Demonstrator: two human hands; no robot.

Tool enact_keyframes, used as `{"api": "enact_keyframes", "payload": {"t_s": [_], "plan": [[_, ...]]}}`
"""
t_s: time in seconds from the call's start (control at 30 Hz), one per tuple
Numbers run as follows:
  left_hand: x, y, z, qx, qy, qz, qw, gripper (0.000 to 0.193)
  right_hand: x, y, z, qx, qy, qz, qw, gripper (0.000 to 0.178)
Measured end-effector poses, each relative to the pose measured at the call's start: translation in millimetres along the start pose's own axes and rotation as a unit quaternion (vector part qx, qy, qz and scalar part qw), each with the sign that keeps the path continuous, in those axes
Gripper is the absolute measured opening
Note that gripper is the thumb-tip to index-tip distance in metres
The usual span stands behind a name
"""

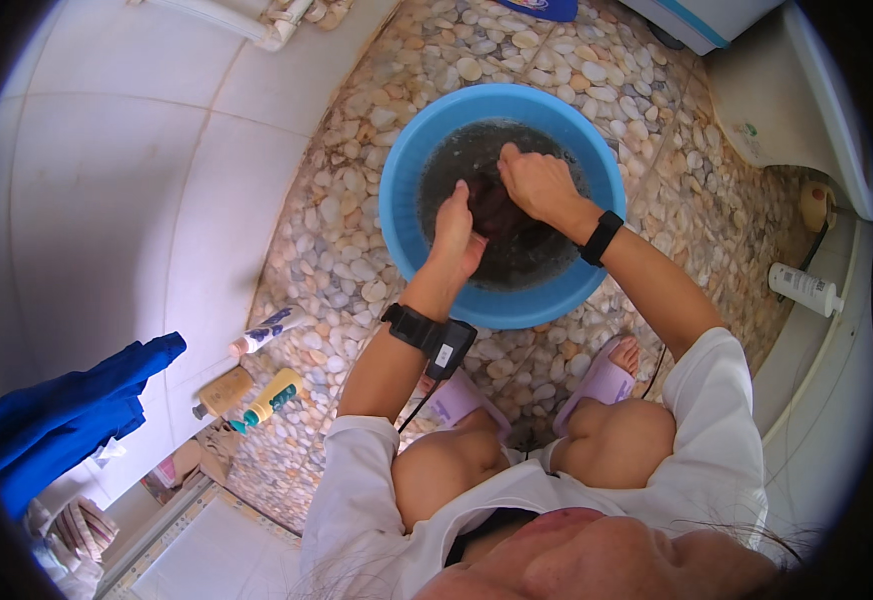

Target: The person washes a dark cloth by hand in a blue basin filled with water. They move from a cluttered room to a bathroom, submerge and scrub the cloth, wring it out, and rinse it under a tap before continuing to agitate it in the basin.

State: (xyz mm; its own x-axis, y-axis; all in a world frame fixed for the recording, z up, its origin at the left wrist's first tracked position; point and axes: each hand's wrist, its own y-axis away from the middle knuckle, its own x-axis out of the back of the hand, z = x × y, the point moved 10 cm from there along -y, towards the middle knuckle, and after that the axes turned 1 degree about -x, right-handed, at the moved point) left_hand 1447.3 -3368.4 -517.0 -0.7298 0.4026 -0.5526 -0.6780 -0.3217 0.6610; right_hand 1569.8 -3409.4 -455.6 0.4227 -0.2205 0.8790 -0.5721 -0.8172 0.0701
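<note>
A round blue basin [397, 215] on the pebble-patterned floor holds dark, murky water [507, 270] with some froth. Between my hands a dark reddish-brown wet cloth [495, 212] shows at the surface; the rest of it is lost in the water. My right hand [545, 186] is closed in a fist on the cloth, knuckles up. At the basin's left side, my left hand [455, 232] reaches in beside the cloth with its thumb pointing up. Its other fingers are hidden by the murky water, so their grip cannot be made out.
By the left wall lie a white-and-purple tube [265, 331], a tan bottle [224, 392] and a yellow bottle with green cap [275, 398]. Blue fabric [77, 410] hangs at left. A white bottle [804, 288] lies at right, below a pale fixture [777, 90]. My slippered feet flank the basin's near side.
</note>
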Motion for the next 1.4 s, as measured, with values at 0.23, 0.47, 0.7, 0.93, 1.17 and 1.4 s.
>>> {"api": "enact_keyframes", "payload": {"t_s": [0.23, 0.47, 0.7, 0.93, 1.17, 1.4], "plan": [[27.3, -12.6, 6.3, 0.064, 0.058, -0.045, 0.995, 0.083, -45.7, 19.1, 14.7, -0.040, -0.178, -0.206, 0.961, 0.055], [28.7, -13.5, -3.3, 0.060, 0.093, 0.005, 0.994, 0.080, -11.9, 32.5, -31.5, 0.120, -0.001, 0.043, 0.992, 0.038], [22.8, -14.2, 8.0, 0.017, 0.034, -0.015, 0.999, 0.053, -2.2, 35.5, -44.4, 0.065, -0.308, -0.068, 0.947, 0.020], [18.4, -27.4, -18.5, 0.114, 0.058, -0.116, 0.985, 0.041, 18.2, 51.5, -103.5, 0.166, -0.357, -0.095, 0.914, 0.015], [18.7, -0.4, -8.8, 0.043, -0.076, 0.088, 0.992, 0.031, -15.4, 11.8, -42.0, 0.036, -0.119, -0.092, 0.988, 0.025], [-20.4, 26.3, 30.4, 0.026, 0.010, 0.011, 1.000, 0.027, -10.0, 4.7, -21.5, 0.054, -0.455, -0.209, 0.864, 0.052]]}}
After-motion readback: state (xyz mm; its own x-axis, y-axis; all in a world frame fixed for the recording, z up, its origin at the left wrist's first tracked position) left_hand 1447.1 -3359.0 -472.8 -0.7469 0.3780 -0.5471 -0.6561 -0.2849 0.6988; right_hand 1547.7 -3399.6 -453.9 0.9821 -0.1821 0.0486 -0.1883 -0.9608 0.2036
